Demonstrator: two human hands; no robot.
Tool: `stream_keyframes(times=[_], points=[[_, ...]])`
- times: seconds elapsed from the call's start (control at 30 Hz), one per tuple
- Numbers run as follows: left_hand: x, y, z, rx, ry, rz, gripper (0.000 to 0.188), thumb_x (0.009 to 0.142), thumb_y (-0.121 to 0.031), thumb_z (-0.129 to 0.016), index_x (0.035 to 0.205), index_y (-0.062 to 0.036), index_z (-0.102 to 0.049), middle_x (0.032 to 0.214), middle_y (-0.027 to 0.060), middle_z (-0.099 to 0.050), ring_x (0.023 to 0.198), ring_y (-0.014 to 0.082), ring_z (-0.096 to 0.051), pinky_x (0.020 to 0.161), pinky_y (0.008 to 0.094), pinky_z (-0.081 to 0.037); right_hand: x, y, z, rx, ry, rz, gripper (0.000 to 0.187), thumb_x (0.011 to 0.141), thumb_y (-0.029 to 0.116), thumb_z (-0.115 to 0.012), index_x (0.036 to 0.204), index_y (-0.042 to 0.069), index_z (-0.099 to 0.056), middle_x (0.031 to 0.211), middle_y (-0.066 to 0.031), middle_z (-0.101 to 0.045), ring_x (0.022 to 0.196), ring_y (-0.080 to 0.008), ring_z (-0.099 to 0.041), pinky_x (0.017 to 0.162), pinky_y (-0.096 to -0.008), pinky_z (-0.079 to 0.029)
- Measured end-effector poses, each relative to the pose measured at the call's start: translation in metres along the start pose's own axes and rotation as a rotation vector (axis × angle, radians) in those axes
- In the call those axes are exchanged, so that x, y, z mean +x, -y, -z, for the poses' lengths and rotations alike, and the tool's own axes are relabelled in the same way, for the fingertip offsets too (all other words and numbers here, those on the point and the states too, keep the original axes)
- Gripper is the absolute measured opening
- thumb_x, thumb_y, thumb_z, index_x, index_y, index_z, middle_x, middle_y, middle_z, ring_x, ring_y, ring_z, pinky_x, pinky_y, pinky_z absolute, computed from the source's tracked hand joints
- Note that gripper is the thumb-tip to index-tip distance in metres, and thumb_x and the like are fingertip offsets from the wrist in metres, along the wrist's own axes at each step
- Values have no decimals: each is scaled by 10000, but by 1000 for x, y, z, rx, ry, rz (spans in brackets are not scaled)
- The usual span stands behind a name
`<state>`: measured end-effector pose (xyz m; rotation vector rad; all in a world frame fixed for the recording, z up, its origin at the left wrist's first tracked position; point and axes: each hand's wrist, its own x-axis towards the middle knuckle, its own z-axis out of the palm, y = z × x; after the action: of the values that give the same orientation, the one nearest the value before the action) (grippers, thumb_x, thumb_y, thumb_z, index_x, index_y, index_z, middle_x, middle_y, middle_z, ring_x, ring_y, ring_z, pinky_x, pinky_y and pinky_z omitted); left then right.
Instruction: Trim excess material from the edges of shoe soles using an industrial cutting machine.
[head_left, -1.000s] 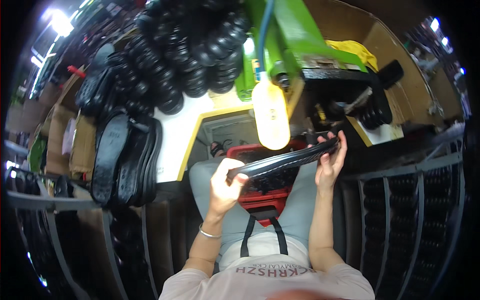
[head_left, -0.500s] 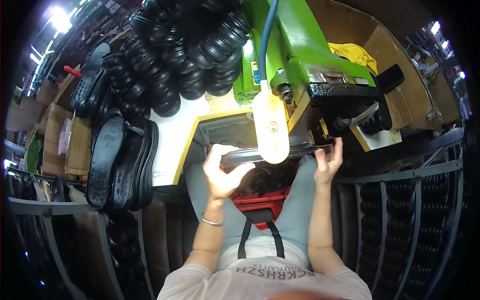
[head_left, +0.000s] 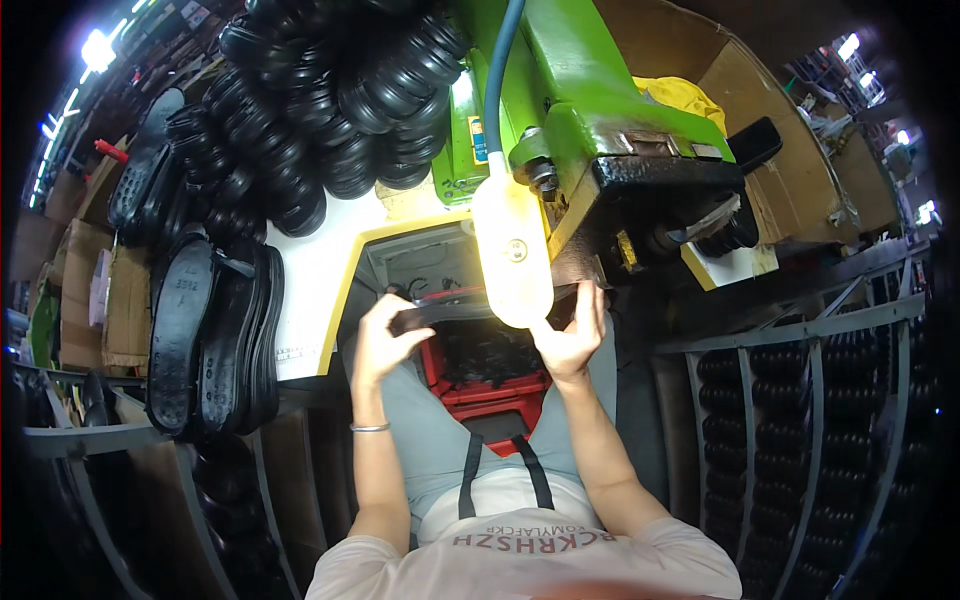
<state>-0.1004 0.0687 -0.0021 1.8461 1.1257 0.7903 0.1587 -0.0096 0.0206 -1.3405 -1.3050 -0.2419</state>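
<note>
A black shoe sole (head_left: 455, 312) spans the gap between my two hands, seen nearly edge-on under a glowing lamp (head_left: 514, 255) that hides part of it. My left hand (head_left: 383, 338) pinches its left end, thumb below and fingers above. At the other end my right hand (head_left: 572, 340) grips it with the fingers pointing up, just left of the dark working head of a green machine (head_left: 590, 110). Beneath the sole, between my knees, sits a red crate (head_left: 490, 405) with dark scraps in it.
Stacks of black soles (head_left: 225, 340) stand on the white, yellow-edged table (head_left: 310, 290) at left, with a large heap of soles (head_left: 330, 90) behind. A cardboard box (head_left: 790, 180) with a yellow cloth (head_left: 685, 98) is at far right. Metal racks (head_left: 810, 345) flank me.
My right hand has moved left, out from under the machine's head, and the sole has shifted left with it. My left hand has moved slightly left. The whole view has shifted a little.
</note>
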Motion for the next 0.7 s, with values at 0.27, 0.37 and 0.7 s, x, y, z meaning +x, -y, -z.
stream_keyframes(times=[0.27,0.37,0.7], points=[[23,-70,-82,-7,-249,-381,288,671,-54,-753,944,-47,-660,833,109,-659,824,279,-660,916,427,-505,10,9,1,-52,-12,126,732,581,164,-909,1185,-86,-580,1140,-220,-618,987,-391,-599,882,-456,-493],[19,-57,-96,-380,-157,-130,277,723,13,-738,983,-12,-645,878,85,-683,833,181,-673,842,334,-528,-14,-22,-3,202,50,-136,718,658,187,-890,1215,-103,-543,1161,-211,-603,998,-314,-605,895,-390,-481],[7,-47,-148,-964,-211,-4,438,729,100,-755,1125,30,-583,1051,103,-660,954,185,-640,880,312,-522,-101,-94,-5,1320,162,-1278,575,875,190,-710,1369,137,-419,1259,-81,-524,1179,-274,-526,890,-526,-503]])
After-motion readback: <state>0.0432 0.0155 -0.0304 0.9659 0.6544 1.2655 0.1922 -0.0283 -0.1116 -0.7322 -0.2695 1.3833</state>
